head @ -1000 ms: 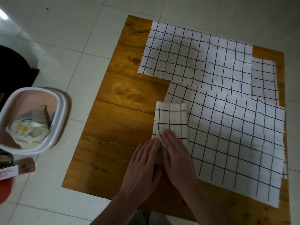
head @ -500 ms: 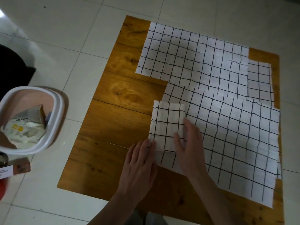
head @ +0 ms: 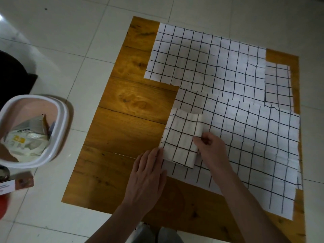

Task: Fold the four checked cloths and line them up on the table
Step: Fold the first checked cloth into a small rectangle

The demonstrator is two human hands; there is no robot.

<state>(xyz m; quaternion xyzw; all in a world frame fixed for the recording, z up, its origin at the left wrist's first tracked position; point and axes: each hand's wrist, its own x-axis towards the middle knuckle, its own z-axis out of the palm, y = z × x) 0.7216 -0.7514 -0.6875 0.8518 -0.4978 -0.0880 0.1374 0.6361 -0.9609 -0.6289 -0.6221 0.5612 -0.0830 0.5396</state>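
The right hand (head: 209, 146) has its fingers curled at the right edge of the folded cloth (head: 182, 137), pinching that edge near its lower end; whether it holds one layer or all of them cannot be told. The left hand (head: 149, 174) lies flat with fingers straight and close together, fingertips touching the folded cloth's lower left corner, palm on the bare desk (head: 122, 130).

The folded cloth sits at the centre of the frame, a narrow bundle whose long axis runs up and down the picture, tilted a little to the right at the top. It lies directly between the two hands: up and right of the left hand, left of the right one. The right hand has the firmer purchase, so any next fold or shift to open wood at frame left would likely be led by it, with the left hand steadying.

The bundle rests on the left part of a large unfolded cloth (head: 254, 146) spread over the lower right. A second flat cloth (head: 201, 58) covers the upper centre, and a strip of another (head: 277, 85) shows at the upper right.
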